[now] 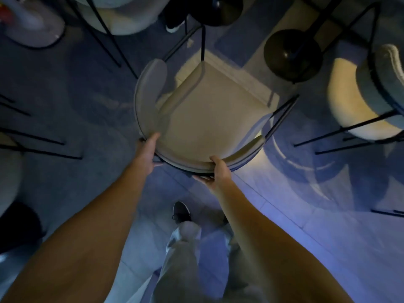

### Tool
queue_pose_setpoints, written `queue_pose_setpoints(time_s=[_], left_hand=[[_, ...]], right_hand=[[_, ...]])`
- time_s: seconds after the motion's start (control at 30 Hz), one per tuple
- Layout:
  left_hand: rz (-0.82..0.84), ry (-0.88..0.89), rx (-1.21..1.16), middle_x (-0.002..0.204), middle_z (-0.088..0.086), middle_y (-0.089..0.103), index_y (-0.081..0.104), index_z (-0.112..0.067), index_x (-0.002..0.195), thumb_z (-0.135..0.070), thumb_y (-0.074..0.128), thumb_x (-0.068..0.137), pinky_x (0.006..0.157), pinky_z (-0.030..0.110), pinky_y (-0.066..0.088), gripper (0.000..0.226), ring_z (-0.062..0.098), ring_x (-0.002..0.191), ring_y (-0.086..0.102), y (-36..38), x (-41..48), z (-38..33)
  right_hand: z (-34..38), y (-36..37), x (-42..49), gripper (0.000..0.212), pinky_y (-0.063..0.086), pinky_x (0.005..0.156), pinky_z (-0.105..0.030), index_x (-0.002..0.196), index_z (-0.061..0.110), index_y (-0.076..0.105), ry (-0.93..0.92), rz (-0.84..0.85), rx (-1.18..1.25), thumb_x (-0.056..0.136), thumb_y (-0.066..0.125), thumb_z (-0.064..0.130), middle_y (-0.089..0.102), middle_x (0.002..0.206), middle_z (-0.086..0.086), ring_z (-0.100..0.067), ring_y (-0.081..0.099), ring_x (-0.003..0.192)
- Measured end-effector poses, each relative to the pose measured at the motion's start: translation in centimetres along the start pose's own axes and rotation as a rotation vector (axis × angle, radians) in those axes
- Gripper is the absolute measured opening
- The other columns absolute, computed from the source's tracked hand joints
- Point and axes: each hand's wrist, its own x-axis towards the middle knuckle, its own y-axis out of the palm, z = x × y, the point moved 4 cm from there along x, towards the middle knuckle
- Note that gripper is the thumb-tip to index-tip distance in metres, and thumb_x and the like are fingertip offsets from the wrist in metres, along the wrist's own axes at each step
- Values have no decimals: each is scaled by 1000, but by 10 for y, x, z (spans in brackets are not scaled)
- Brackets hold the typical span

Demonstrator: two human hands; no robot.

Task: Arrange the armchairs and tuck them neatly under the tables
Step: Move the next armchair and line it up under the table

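Observation:
A beige armchair [203,110] with a curved backrest and thin black legs stands in the middle of the head view, seen from above. My left hand [148,152] grips the left part of its backrest rim. My right hand [218,169] grips the rim at the back right, fingers under the edge. Two round black table bases [293,53] rest on the floor just beyond the chair; the second base [218,9] is at the top. The tabletops are not visible.
Another armchair [363,92] stands at the right, one more [118,14] at the top left. Thin black chair legs [41,147] reach in from the left. A person's shoe [175,25] shows at the top. My own legs and shoe [181,212] are below.

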Motion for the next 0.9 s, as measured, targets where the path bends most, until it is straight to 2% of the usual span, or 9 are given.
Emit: queue_pose_setpoints(time_s=[0.1,0.23,0.33,0.4,0.47,0.57,0.63,0.73,0.9], left_hand=[[41,-62,66,139,10,59,52,-18,136,-35,71,89,80,56,56,54,29,115,61,3,17,-3],[42,-80,110,120,16,62,46,-11,142,-23,72,88,71,50,56,62,24,79,62,3,29,-6],[67,-93,108,125,16,64,48,-10,140,-21,73,83,53,41,55,64,24,81,63,1,32,-10],[73,-89,92,125,15,65,49,-9,139,-19,72,78,46,37,56,66,24,84,64,0,33,-9],[68,-68,72,121,16,66,50,-8,138,-15,70,79,44,35,56,63,24,82,64,-1,33,-9],[77,-36,55,107,14,64,53,-6,131,-9,65,84,48,35,56,48,22,76,62,3,25,-7],[82,-22,38,101,13,61,52,-9,116,-6,63,86,55,38,57,32,23,79,61,11,20,-6],[60,20,-16,112,15,62,47,-10,128,-2,65,82,59,42,58,49,31,94,63,26,11,-10],[55,32,-69,126,14,63,46,-11,137,-3,66,79,55,40,60,62,34,112,64,55,1,-14]], right_hand=[[-9,8,2,34,60,85,-66,123,5,56,-15,-3,93,95,71,16,67,119,-23,-42,69,103],[-25,19,-3,57,65,70,-59,133,3,54,-86,-122,149,84,80,14,69,127,-22,-40,71,111],[-25,27,-8,49,66,64,-54,128,0,53,-110,-188,175,86,77,7,67,122,-22,-41,70,111],[-21,27,-11,26,64,75,-58,112,0,55,-121,-184,162,90,69,2,65,113,-22,-44,68,114],[-20,25,-12,12,61,86,-62,94,4,53,-120,-181,156,92,64,-1,65,103,-21,-45,68,114],[-19,21,-13,10,61,87,-60,90,6,53,-127,-202,113,92,61,1,67,116,-26,-43,68,113],[-13,16,-10,9,62,82,-56,90,7,54,-151,-202,99,91,61,2,66,121,-25,-41,69,108],[5,6,-11,13,62,77,-55,101,4,56,-189,-223,122,89,62,1,67,118,-23,-38,68,99],[38,-12,-11,55,60,45,-40,136,-3,52,-261,-241,111,84,68,7,66,121,-25,-32,69,87]])
